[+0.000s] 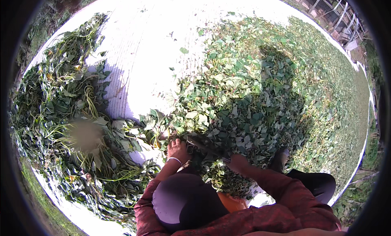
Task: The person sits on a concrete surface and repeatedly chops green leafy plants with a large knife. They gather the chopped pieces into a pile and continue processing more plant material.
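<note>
My left hand [178, 150], with a white bracelet at the wrist, rests on a bunch of leafy green vines [155, 129]; its fingers are partly lost among the leaves, and how firmly they grip is unclear. The fist of my right hand [237, 163] is closed on the handle of a long knife [203, 146]. The dark blade points up and left, its tip close beside my left fingers. Cut leaves and short stem pieces [198, 110] lie spread under and beyond the blade.
Long uncut vines [70, 113] are heaped at left. A pale ribbed ground sheet [146, 52] lies beneath everything. Chopped leaves [323, 83] cover its right side. Something orange [232, 202] is by my bent knees. A fence-like metal structure [333, 9] stands at the upper right, beyond the sheet.
</note>
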The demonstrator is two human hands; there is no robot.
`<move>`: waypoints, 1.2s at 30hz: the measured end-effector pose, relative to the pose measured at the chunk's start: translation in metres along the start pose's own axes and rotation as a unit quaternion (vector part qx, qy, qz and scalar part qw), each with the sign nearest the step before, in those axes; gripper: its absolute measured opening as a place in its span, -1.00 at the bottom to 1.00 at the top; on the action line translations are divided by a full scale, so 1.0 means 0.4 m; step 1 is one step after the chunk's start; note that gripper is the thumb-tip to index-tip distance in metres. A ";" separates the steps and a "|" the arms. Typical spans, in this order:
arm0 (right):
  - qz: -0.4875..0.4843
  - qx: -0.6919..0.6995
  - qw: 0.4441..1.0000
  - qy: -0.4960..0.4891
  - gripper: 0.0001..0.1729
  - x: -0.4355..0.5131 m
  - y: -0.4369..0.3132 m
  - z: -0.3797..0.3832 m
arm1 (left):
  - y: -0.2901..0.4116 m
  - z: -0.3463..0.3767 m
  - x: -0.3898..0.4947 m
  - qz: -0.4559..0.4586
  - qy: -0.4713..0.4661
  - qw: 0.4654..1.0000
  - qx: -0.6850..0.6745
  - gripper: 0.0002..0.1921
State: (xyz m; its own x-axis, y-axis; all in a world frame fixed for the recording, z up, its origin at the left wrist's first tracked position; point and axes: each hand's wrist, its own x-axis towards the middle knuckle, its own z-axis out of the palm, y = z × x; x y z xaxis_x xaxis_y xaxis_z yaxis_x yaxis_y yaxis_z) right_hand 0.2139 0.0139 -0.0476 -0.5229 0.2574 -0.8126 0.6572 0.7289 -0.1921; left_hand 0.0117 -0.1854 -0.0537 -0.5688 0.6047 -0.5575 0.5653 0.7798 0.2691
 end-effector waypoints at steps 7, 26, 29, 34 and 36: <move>-0.060 -0.131 0.987 0.078 -0.58 -0.074 0.145 -0.168 | 0.020 -0.028 0.009 0.012 -0.027 0.999 -0.013 -0.18; -0.116 -0.197 0.969 0.095 -0.74 0.012 0.267 -0.280 | 0.231 0.006 0.192 0.332 0.061 0.931 0.137 -0.87; -0.119 -0.199 0.964 0.129 -0.77 0.061 0.276 -0.347 | 0.245 -0.047 0.249 0.298 0.064 0.938 0.167 -0.88; -0.070 -0.316 0.935 0.145 -0.72 0.192 0.166 -0.613 | 0.230 -0.245 0.411 0.081 0.098 0.986 0.111 -0.79; -0.034 -0.286 0.935 0.207 -0.73 0.242 0.085 -0.776 | 0.191 -0.304 0.440 0.052 0.179 0.981 0.051 -0.61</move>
State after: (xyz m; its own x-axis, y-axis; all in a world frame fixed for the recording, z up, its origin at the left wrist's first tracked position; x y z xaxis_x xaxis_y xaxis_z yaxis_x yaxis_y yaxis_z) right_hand 0.0171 0.2605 0.0379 -0.7958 0.3361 -0.5037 0.2791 0.9418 0.1875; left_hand -0.1179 0.0005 -0.0358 -0.6675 0.7131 -0.2141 0.6781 0.7010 0.2208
